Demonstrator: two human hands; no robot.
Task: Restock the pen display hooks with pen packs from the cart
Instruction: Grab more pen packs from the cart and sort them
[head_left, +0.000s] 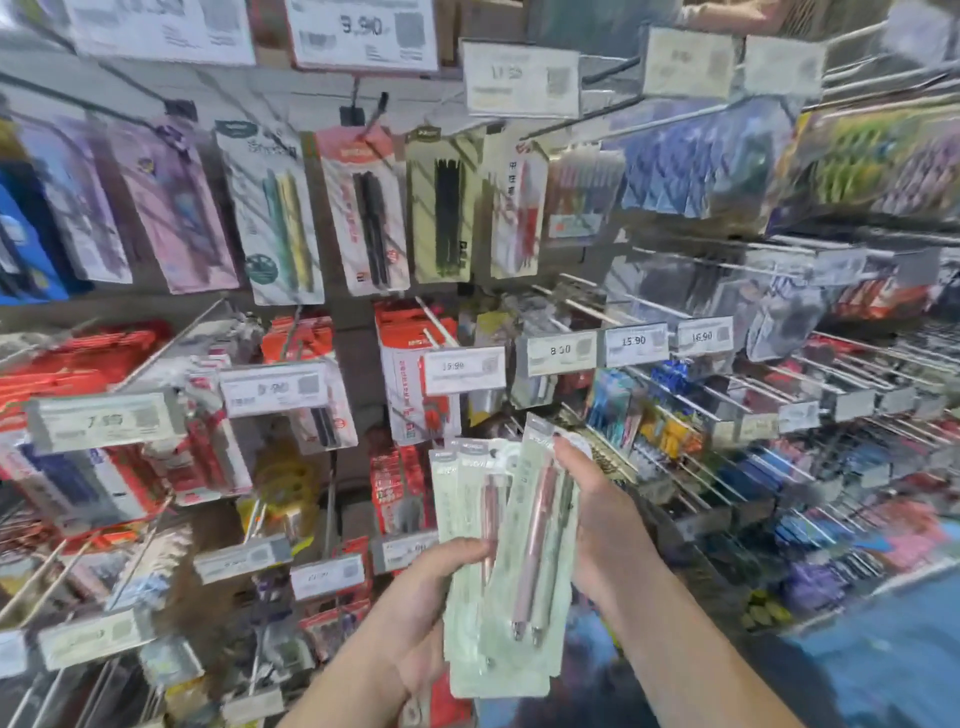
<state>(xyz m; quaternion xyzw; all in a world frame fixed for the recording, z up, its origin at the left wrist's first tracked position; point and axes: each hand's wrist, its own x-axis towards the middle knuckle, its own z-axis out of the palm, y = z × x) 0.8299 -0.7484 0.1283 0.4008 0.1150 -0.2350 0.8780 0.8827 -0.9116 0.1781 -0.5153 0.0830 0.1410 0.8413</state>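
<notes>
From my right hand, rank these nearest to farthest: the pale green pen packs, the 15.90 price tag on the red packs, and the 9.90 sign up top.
1. Pale green pen packs: gripped in the right hand itself.
2. 15.90 price tag: above and left, mid-rack.
3. 9.90 sign: top of the display, farthest.

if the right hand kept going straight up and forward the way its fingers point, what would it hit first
Probably the price tag reading 8.90 and the hook behind it, above the right hand, which holds a pale green pen pack. Depth is unclear, so this is a guess.
</notes>
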